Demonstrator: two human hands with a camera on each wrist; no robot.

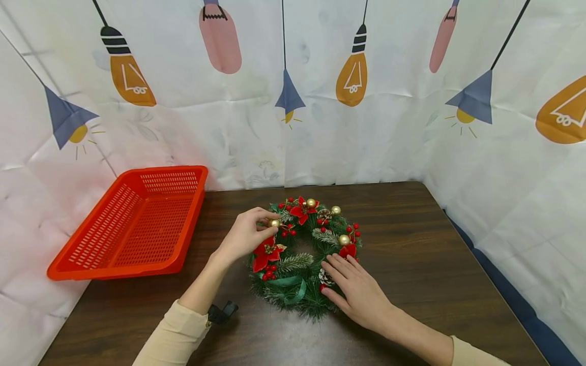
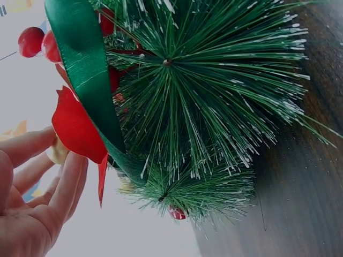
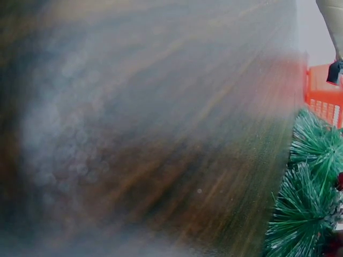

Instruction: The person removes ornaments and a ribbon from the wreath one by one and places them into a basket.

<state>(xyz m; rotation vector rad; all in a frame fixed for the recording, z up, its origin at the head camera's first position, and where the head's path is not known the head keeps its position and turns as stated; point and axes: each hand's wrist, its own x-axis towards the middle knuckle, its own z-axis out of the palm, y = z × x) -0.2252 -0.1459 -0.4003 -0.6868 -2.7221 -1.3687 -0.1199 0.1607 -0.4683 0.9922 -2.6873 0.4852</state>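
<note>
A green Christmas wreath (image 1: 295, 262) lies flat on the brown table, trimmed with red poinsettias, red berries, pine cones, gold balls and a green ribbon (image 1: 293, 290). At its upper left, my left hand (image 1: 251, 231) pinches a small gold ball (image 1: 274, 223) between thumb and fingers. The left wrist view has that hand (image 2: 43, 187) beside a red petal (image 2: 77, 126), which partly covers the ball. My right hand (image 1: 359, 295) rests with extended fingers on the lower right of the wreath, near a frosted pine cone (image 1: 325, 277). Only some wreath needles (image 3: 303, 214) show in the right wrist view.
To the left stands a red plastic basket (image 1: 153, 234) with perforated walls. The wooden table (image 1: 403, 223) ends at a white curtain (image 1: 247, 137) printed with lamps, behind and at both sides. A black strap (image 1: 223, 311) is on the left wrist.
</note>
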